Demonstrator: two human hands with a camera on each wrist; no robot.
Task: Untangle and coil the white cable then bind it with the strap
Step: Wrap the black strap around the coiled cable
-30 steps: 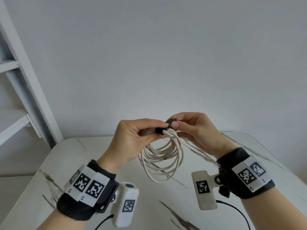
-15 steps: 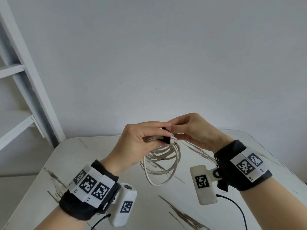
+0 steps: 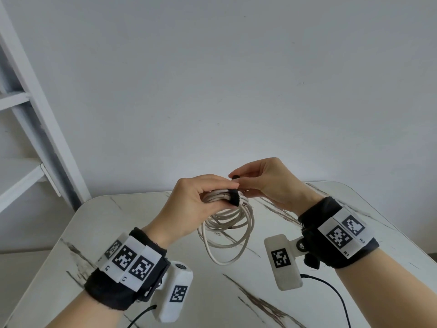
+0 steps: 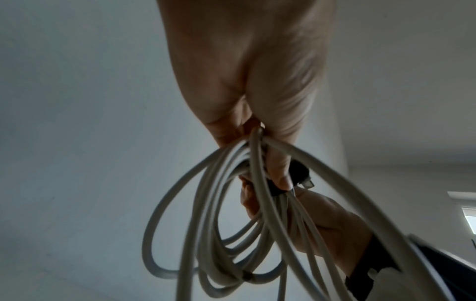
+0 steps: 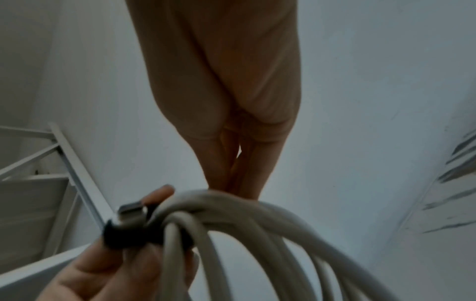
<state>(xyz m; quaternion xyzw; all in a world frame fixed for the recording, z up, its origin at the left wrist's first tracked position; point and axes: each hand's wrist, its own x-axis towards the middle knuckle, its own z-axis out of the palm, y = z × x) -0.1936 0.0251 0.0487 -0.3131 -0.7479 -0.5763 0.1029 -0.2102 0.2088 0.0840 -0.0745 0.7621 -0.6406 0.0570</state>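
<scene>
Left hand point(image 3: 196, 200) grips the top of the coiled white cable point(image 3: 227, 235), bunched strands pinched between thumb and fingers. The coil hangs down over the table point(image 3: 99, 223), long axis roughly vertical. The black strap point(image 3: 234, 197) wraps the bundle just right of that grip. Right hand point(image 3: 264, 183), on the far-right side, pinches the strap's free end point(image 3: 235, 177), which points up (1 connector tip pokes out beside it). Right hand is nearer for closing the strap.
</scene>
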